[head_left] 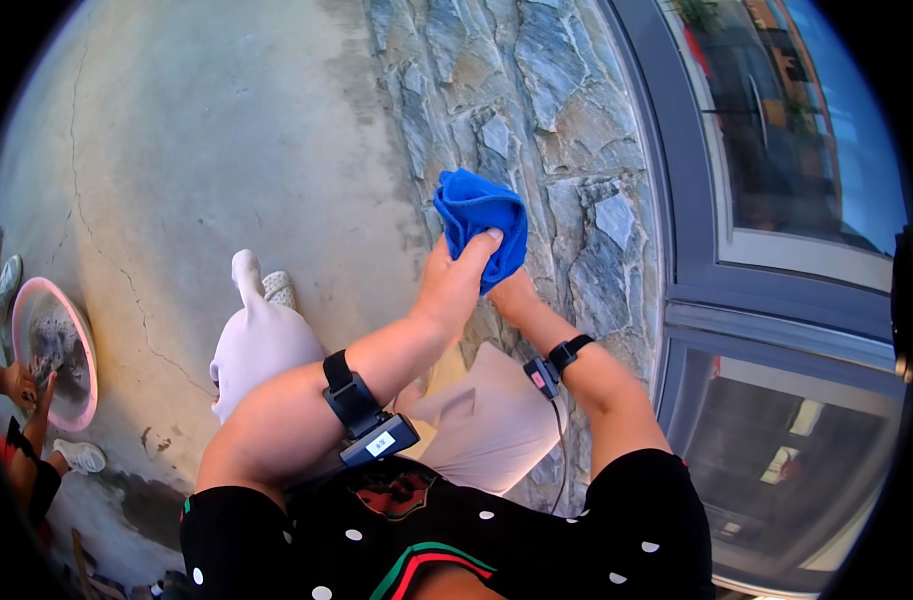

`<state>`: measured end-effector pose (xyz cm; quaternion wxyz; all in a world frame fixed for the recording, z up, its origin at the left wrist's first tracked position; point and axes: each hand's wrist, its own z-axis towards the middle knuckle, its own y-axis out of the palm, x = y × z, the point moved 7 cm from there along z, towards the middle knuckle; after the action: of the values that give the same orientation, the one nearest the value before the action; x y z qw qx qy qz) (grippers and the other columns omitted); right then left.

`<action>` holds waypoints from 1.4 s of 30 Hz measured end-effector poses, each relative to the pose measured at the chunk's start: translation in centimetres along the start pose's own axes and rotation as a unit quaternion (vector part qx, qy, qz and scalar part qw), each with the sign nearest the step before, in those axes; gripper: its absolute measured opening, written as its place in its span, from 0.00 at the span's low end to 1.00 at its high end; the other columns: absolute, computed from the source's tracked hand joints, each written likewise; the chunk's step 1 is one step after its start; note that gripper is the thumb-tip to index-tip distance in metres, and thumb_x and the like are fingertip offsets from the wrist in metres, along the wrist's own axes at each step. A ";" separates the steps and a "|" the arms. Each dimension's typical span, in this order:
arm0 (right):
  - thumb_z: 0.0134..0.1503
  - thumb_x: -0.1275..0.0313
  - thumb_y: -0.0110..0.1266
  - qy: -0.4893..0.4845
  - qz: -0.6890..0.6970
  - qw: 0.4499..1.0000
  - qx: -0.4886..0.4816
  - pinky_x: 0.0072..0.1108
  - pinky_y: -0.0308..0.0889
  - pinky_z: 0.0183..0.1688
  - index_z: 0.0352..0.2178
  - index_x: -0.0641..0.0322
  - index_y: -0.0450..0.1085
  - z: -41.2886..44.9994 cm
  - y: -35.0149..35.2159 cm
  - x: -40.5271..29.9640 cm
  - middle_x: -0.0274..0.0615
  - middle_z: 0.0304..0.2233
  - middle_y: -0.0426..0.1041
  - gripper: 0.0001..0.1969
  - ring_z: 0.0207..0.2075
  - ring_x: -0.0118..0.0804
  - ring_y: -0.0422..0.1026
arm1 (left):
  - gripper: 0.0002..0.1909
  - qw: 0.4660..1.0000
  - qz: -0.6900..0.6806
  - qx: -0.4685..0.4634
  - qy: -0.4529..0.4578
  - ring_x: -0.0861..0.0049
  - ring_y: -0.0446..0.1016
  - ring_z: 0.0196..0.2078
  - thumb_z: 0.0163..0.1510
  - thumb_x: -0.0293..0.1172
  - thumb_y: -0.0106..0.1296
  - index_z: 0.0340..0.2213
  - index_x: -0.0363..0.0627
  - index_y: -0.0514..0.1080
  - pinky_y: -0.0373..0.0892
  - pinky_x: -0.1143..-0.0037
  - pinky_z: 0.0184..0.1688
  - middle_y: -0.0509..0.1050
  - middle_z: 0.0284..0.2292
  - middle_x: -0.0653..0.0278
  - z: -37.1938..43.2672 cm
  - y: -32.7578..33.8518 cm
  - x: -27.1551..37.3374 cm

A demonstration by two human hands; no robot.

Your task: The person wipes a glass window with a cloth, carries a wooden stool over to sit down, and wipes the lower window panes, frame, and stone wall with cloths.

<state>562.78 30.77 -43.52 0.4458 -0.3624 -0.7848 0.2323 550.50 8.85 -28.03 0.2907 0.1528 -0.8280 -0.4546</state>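
A bunched blue cloth (480, 199) is held out in front of me, over the stone-faced wall base. My left hand (468, 259) grips it from the near side, thumb lying on top of the folds. Below and behind the cloth is my right hand (510, 291); its fingers are hidden by the fabric, so how it touches the cloth does not show. Black straps with small devices sit on both of my forearms.
A grey-framed glass window or door (670, 225) stands at the right beside the stone facing (595, 255). Cracked concrete floor (201, 150) spreads to the left. At the far left another person's hands are in a pink-rimmed basin (93, 360) of murky water.
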 end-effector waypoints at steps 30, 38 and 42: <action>0.55 0.68 0.45 -0.047 0.138 0.987 -0.063 0.41 0.51 0.59 0.39 0.58 0.72 8.0 -4.4 -2.5 0.43 0.55 0.63 0.13 0.56 0.42 0.61 | 0.24 0.995 0.028 -0.034 -0.092 0.81 0.71 0.40 0.51 0.38 0.55 0.46 0.39 0.65 0.67 0.78 0.45 0.73 0.39 0.62 -0.6 -1.3 -3.0; 0.53 0.71 0.46 -0.045 0.115 0.987 -0.104 0.42 0.53 0.59 0.38 0.57 0.72 0.0 -3.5 -2.5 0.43 0.55 0.62 0.12 0.57 0.45 0.60 | 0.25 0.968 0.128 -0.113 -0.186 0.78 0.72 0.43 0.52 0.43 0.52 0.48 0.39 0.65 0.66 0.75 0.50 0.73 0.41 0.61 -2.2 0.2 -6.2; 0.52 0.72 0.46 0.005 0.111 0.994 -0.019 0.43 0.54 0.58 0.38 0.56 0.72 5.3 -9.0 2.4 0.43 0.55 0.62 0.12 0.58 0.47 0.59 | 0.25 0.951 0.058 -0.200 -0.230 0.76 0.72 0.44 0.54 0.44 0.49 0.47 0.39 0.66 0.66 0.74 0.50 0.74 0.41 0.61 -3.0 1.8 -4.6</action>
<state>554.18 26.74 -38.70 0.4146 -0.4568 -0.7416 0.2635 556.00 10.24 -26.85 0.1428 -0.0652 -0.7719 -0.6160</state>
